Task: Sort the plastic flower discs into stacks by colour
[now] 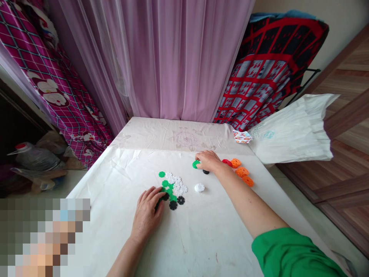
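My left hand (149, 209) rests on the table beside a loose group of discs, its fingers spread over the black ones at the near left edge. In that group lie green discs (162, 174), white discs (177, 184) and black discs (173, 205). Farther off, the fingers of my right hand (206, 159) are closed round a green disc stack (196, 164). A black stack (205, 172) sits just under this hand. Nearer to me stands a white stack (199, 188). Beyond my right forearm are red discs (226, 162) and orange discs (241, 172).
The white-covered table (129, 169) reaches to a pink curtain (184, 57). At its back right corner are a patterned paper piece (242, 137) and a white bag (296, 130). A large plastic bottle (37, 156) stands on the floor at left.
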Demonstrator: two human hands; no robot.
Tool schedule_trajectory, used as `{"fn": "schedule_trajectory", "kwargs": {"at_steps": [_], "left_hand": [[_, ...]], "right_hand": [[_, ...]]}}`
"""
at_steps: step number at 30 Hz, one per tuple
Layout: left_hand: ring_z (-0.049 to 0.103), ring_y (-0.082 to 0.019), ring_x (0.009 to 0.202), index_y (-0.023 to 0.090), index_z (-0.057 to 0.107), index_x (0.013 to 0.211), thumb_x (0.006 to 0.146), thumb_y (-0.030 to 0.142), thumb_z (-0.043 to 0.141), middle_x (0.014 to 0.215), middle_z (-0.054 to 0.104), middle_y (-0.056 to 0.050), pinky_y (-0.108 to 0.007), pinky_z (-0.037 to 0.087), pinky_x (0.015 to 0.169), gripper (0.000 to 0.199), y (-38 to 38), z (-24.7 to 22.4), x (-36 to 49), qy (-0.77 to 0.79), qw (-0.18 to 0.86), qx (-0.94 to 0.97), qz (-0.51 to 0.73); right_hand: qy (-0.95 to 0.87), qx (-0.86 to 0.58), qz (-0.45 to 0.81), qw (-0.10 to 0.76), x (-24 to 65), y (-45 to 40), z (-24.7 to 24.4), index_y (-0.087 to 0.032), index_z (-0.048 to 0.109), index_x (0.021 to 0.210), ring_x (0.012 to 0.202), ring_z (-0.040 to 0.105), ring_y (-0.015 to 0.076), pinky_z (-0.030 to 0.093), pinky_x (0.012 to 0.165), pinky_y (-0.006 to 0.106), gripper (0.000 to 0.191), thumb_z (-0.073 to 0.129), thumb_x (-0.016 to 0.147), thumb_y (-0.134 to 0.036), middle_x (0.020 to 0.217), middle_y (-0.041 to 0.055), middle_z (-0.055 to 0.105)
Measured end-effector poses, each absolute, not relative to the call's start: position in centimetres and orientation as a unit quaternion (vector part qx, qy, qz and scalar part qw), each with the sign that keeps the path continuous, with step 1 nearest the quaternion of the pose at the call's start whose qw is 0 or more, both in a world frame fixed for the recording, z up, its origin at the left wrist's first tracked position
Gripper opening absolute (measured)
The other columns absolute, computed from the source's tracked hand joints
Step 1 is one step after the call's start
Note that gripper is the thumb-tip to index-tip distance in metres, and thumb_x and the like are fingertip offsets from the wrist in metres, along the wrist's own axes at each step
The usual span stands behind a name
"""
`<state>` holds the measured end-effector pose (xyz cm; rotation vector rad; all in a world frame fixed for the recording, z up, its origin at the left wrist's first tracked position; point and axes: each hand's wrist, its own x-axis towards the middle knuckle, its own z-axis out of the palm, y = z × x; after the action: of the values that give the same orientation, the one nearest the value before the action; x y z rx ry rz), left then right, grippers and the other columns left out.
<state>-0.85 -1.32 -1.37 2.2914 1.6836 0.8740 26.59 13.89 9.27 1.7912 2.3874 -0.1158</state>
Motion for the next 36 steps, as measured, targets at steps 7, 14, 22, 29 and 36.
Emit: {"fn": "schedule_trajectory", "kwargs": {"at_steps": [7, 14, 22, 29, 36], "left_hand": [[0.057, -0.027, 0.124, 0.03, 0.069, 0.112, 0.092, 0.027, 0.048, 0.126, 0.069, -0.003, -0.053, 0.044, 0.106, 0.029, -1.3, -1.2, -0.8, 0.566, 0.083, 0.768, 0.288], [0.057, -0.026, 0.123, 0.029, 0.069, 0.111, 0.092, 0.026, 0.048, 0.126, 0.069, -0.003, -0.053, 0.044, 0.105, 0.028, -1.4, -1.3, -0.8, 0.565, 0.084, 0.767, 0.291], [0.056, -0.026, 0.124, 0.029, 0.068, 0.112, 0.093, 0.026, 0.048, 0.127, 0.068, -0.003, -0.053, 0.043, 0.106, 0.028, -1.3, -1.2, -0.8, 0.563, 0.08, 0.77, 0.29], [0.056, -0.027, 0.125, 0.029, 0.069, 0.112, 0.092, 0.027, 0.049, 0.127, 0.068, -0.003, -0.053, 0.043, 0.106, 0.028, -1.3, -1.3, -0.8, 0.563, 0.078, 0.769, 0.293], [0.056, -0.026, 0.125, 0.029, 0.069, 0.113, 0.093, 0.027, 0.048, 0.127, 0.068, -0.003, -0.053, 0.042, 0.107, 0.029, -1.3, -1.5, -0.8, 0.563, 0.085, 0.768, 0.294]], "right_hand": [[0.797, 0.597, -0.044, 0.082, 26.5, 14.0, 8.8, -0.024, 0.072, 0.104, 0.109, 0.06, 0.0232, 0.039, 0.089, 0.03, 0.027, 0.064, 0.079, -0.026, 0.111, 0.0069, 0.073], [0.808, 0.586, -0.035, 0.044, 26.3, 13.1, 9.0, -0.025, 0.071, 0.108, 0.11, 0.059, 0.0223, 0.039, 0.089, 0.03, 0.029, 0.059, 0.082, -0.026, 0.115, 0.0052, 0.071], [0.858, 0.494, -0.074, 0.119, 22.0, 6.8, 8.9, -0.023, 0.074, 0.098, 0.105, 0.061, 0.0239, 0.038, 0.087, 0.031, 0.024, 0.065, 0.079, -0.034, 0.104, 0.0074, 0.073], [0.855, 0.5, -0.059, 0.121, 20.5, 5.7, 7.2, -0.016, 0.071, 0.101, 0.106, 0.06, 0.0252, 0.038, 0.088, 0.033, 0.027, 0.065, 0.081, -0.032, 0.107, 0.0127, 0.071], [0.825, 0.554, -0.095, 0.059, 24.3, 6.5, 9.4, -0.022, 0.069, 0.105, 0.106, 0.061, 0.0213, 0.038, 0.085, 0.029, 0.026, 0.065, 0.08, -0.03, 0.109, 0.005, 0.071]]}}
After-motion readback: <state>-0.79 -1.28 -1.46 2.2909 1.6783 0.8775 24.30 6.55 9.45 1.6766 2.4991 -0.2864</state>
